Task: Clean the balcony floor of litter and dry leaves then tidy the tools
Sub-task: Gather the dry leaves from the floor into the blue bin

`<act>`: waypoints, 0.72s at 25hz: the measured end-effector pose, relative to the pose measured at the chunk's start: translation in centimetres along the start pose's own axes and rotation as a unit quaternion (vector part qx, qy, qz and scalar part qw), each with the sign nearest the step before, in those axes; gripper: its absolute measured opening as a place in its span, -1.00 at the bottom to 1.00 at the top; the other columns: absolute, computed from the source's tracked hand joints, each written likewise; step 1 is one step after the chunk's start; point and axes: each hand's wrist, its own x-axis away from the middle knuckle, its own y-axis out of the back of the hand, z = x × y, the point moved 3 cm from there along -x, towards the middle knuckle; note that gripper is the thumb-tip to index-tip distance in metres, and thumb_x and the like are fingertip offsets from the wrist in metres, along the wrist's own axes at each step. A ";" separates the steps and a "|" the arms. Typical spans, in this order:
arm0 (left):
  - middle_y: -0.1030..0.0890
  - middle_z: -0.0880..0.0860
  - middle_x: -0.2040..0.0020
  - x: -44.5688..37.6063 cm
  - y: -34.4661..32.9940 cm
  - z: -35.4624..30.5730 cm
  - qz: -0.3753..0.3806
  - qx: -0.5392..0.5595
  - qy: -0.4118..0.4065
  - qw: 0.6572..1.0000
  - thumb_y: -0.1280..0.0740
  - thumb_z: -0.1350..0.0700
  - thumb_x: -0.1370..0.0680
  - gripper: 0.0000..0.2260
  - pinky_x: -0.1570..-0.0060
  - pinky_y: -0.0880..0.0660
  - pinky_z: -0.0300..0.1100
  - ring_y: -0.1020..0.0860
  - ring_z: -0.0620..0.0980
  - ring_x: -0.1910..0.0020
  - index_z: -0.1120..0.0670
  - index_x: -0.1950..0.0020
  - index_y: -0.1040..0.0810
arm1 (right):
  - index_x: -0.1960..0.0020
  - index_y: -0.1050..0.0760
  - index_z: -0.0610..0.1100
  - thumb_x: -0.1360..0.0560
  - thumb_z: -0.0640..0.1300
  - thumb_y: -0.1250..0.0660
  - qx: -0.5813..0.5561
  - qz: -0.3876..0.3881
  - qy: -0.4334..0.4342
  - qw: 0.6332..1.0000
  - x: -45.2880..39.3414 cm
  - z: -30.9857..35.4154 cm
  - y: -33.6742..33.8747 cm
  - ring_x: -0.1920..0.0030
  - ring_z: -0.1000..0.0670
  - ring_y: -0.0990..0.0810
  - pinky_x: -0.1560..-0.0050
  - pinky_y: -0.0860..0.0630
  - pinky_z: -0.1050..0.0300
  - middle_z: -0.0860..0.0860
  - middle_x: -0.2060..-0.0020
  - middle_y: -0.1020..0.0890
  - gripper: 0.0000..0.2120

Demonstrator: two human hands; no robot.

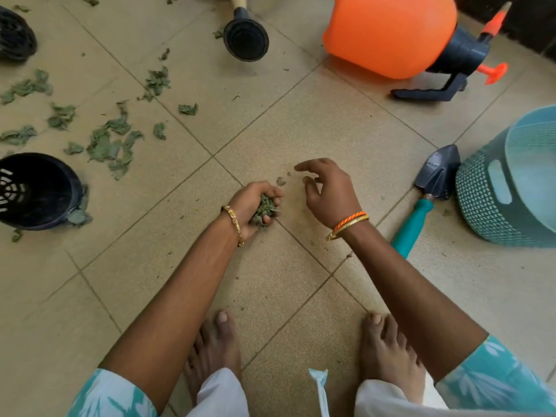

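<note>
Here, left hand (254, 206) low over the tan floor tiles (285, 281), fingers curled round a clump of dry leaves (264, 209). Right hand (326, 191) just beside it, fingers spread and loosely bent, gripping nothing, tips above a few leaf crumbs (281, 181) on the tile. More scattered leaves (111, 142) lie well to the left, between two black mesh pots (39, 191). Trowel (427, 194) lies on the right, blade touching a teal basket (511, 182). Orange sprayer (397, 37) on its side at top; a watering-can rose (246, 39) near it
</note>
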 end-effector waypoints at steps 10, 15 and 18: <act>-0.30 -0.05 0.56 0.1 3.3 0.4 -0.088 0.040 -0.015 0.995 -0.20 0.10 -0.54 -0.69 0.65 -0.13 -0.40 -0.27 -0.12 0.63 0.06 0.41 -0.28 | 0.16 -0.57 -0.32 -0.37 -0.48 -0.33 0.207 0.032 0.163 0.964 1.5 0.5 -5.5 0.17 -0.15 -0.51 0.39 -0.48 0.10 -0.19 0.14 -0.59 -0.87; -0.30 -0.05 0.55 -0.3 1.7 0.1 -0.058 0.026 0.013 0.998 -0.21 0.07 -0.53 -0.68 0.66 -0.14 -0.40 -0.27 -0.14 0.62 0.05 0.42 -0.27 | 0.11 -0.60 -0.25 -0.41 -0.38 -0.23 0.117 0.050 0.074 0.989 -0.9 0.5 -4.0 0.13 -0.11 -0.54 0.14 -0.50 0.01 -0.14 0.18 -0.61 -0.82; -0.34 -0.04 0.52 -0.6 0.6 0.0 -0.050 -0.013 0.021 0.998 -0.24 0.01 -0.52 -0.68 0.66 -0.18 -0.40 -0.31 -0.14 0.61 0.05 0.40 -0.30 | 0.19 -0.60 -0.21 -0.34 -0.38 -0.29 0.024 0.049 0.014 0.998 -1.4 0.3 -2.6 0.27 0.00 -0.56 0.22 -0.52 0.13 -0.05 0.32 -0.60 -0.84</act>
